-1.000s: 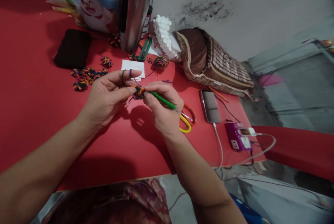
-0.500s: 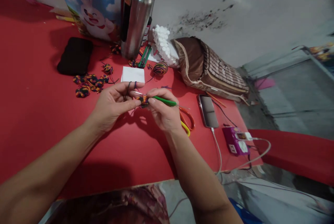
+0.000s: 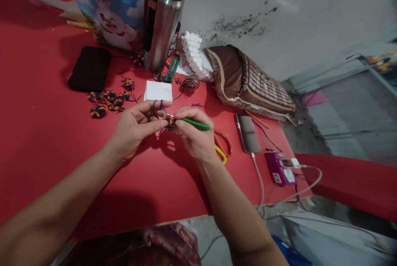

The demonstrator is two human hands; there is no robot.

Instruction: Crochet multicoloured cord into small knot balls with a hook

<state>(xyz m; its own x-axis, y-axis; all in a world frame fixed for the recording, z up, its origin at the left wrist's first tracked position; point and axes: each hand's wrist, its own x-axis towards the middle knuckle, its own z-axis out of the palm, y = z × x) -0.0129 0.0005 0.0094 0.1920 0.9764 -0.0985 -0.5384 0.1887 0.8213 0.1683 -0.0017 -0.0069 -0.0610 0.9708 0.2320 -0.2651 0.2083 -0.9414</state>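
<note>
My left hand [image 3: 132, 127] pinches a small multicoloured crochet piece [image 3: 170, 123] between thumb and fingers, with dark yarn looped over its raised index finger. In my right hand [image 3: 194, 134] is a crochet hook [image 3: 195, 124] with a green handle, held like a pen. The hook's metal shaft points left, across the top of the piece. My right fingertips touch the piece's right side. Beyond my hands lie a folded white paper [image 3: 159, 91] and a ball of multicoloured yarn [image 3: 190, 82]. Several crocheted pieces [image 3: 107, 100] rest to the left.
Scissors [image 3: 223, 144] with orange and yellow handles lie right of my right hand, near a charging phone [image 3: 247, 133] and a purple box [image 3: 280, 168]. A steel flask [image 3: 164, 30], a printed bag [image 3: 114, 18], a brown cushion [image 3: 251, 80] and a black case [image 3: 89, 69] stand around the red table [image 3: 37, 113].
The hook's metal shaft has shifted slightly over the crochet piece. Both hands sit a little lower in the picture, and the whole view has moved slightly with them.
</note>
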